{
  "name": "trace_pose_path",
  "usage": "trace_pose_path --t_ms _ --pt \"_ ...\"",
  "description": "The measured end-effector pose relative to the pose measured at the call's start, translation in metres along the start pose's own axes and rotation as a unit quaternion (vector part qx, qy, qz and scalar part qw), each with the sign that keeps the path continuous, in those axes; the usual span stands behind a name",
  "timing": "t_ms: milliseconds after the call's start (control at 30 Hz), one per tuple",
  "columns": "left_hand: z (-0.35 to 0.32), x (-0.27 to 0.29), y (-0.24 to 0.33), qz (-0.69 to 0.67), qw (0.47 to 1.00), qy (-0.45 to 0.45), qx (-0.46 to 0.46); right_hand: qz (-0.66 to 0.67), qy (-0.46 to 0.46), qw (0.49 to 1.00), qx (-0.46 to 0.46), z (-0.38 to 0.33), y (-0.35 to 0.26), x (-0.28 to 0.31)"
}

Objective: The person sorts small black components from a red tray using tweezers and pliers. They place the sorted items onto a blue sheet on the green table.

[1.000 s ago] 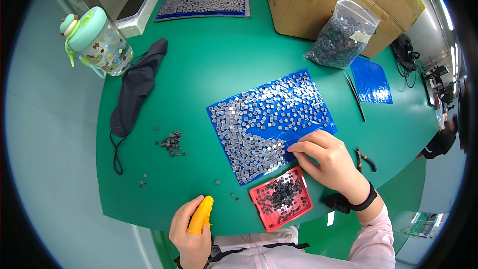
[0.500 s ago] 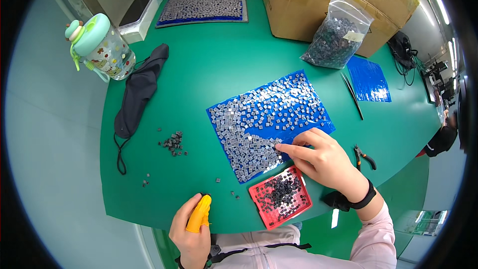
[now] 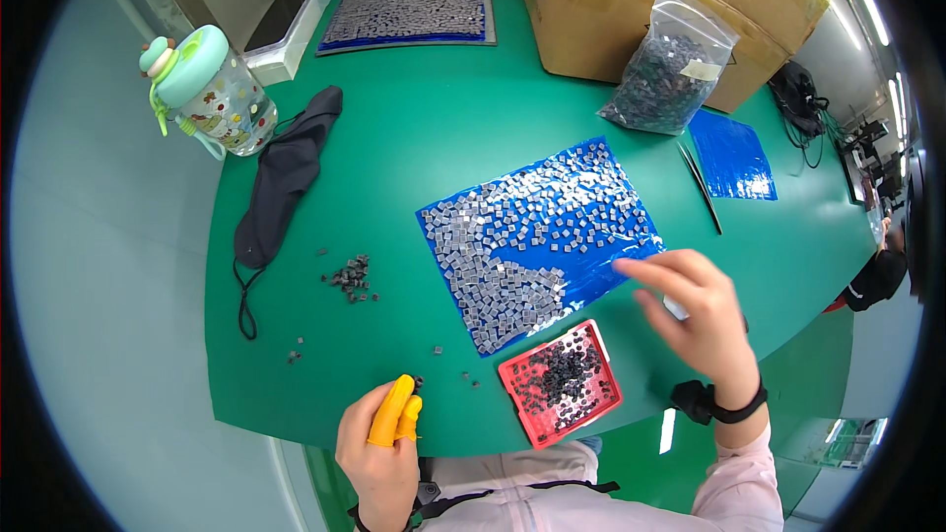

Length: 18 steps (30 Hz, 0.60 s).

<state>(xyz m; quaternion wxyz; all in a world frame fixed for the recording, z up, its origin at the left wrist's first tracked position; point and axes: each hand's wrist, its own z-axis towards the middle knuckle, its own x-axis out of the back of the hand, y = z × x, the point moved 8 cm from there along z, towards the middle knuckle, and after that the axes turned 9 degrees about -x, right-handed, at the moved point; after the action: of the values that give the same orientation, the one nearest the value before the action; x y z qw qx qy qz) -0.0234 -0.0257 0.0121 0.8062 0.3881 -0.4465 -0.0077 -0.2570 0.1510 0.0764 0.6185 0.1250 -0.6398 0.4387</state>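
My left hand (image 3: 379, 443), yellow finger cots on two fingertips, is by the table's near edge, pinching a small dark piece (image 3: 419, 383). My right hand (image 3: 695, 310) hovers right of a blue sheet (image 3: 601, 271), thumb and forefinger apart, nothing visible between them. Many small grey square pieces (image 3: 473, 276) cover much of that sheet, packed densely at its left and more loosely toward the upper right. Below the sheet, a red tray (image 3: 522, 414) holds many tiny black parts (image 3: 564, 374). Something small and white (image 3: 675, 307) shows partly behind my right hand.
Loose dark pieces (image 3: 352, 278) lie left of the sheet. Around them are a black cloth pouch (image 3: 281, 182), a bottle (image 3: 222, 99), a filled panel (image 3: 409, 15), a carton (image 3: 591, 30), a bag of dark pieces (image 3: 665, 84), tweezers (image 3: 701, 187) and another blue sheet (image 3: 734, 158).
My right hand has lifted off the grey pieces and moved right, its fingers spreading. My left fingers have shifted, bringing the second cot and the dark piece into clearer sight.
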Motion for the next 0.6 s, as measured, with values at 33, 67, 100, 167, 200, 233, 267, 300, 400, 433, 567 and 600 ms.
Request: trace_pose_path --t_ms 33,67,100,167,200,233,267,300,400,433,567,600 --pt "0.0 0.0 -0.001 0.002 1.0 -0.005 -0.006 -0.004 0.019 0.999 -0.036 -0.005 0.009 0.01" --pt "0.0 0.0 -0.003 0.005 1.0 -0.011 -0.012 -0.02 0.03 0.996 -0.079 -0.013 0.02 0.017" --pt "-0.001 0.001 -0.006 0.008 1.0 -0.01 -0.007 -0.033 0.04 0.991 -0.122 -0.022 0.033 0.022" --pt "0.0 0.0 -0.007 0.012 1.0 -0.011 0.001 -0.065 0.06 0.977 -0.192 -0.047 0.055 0.034" --pt "0.002 0.0 -0.007 -0.016 1.0 -0.001 0.015 -0.085 0.083 0.968 -0.223 -0.063 0.064 0.042" --pt "0.001 0.002 -0.008 -0.018 1.0 0.007 0.013 -0.096 0.102 0.958 -0.251 -0.08 0.076 0.044" --pt "0.0 0.003 -0.01 -0.021 1.0 0.015 0.011 -0.086 0.099 0.953 -0.272 -0.096 0.085 0.04" --pt "-0.002 0.004 -0.011 -0.025 0.999 0.021 0.009 -0.085 0.097 0.947 -0.295 -0.11 0.091 0.033" --pt "-0.008 0.01 -0.023 -0.055 0.996 0.05 0.051 -0.101 0.093 0.93 -0.342 -0.131 0.1 0.013" --pt "-0.01 0.012 -0.026 -0.062 0.995 0.057 0.062 -0.112 0.096 0.93 -0.337 -0.136 0.104 0.01" --pt "-0.011 0.017 -0.031 -0.05 0.995 0.047 0.075 -0.119 0.119 0.931 -0.324 -0.146 0.118 0.005" --pt "-0.01 0.019 -0.027 -0.044 0.995 0.041 0.077 -0.099 0.138 0.931 -0.322 -0.144 0.113 0.007"
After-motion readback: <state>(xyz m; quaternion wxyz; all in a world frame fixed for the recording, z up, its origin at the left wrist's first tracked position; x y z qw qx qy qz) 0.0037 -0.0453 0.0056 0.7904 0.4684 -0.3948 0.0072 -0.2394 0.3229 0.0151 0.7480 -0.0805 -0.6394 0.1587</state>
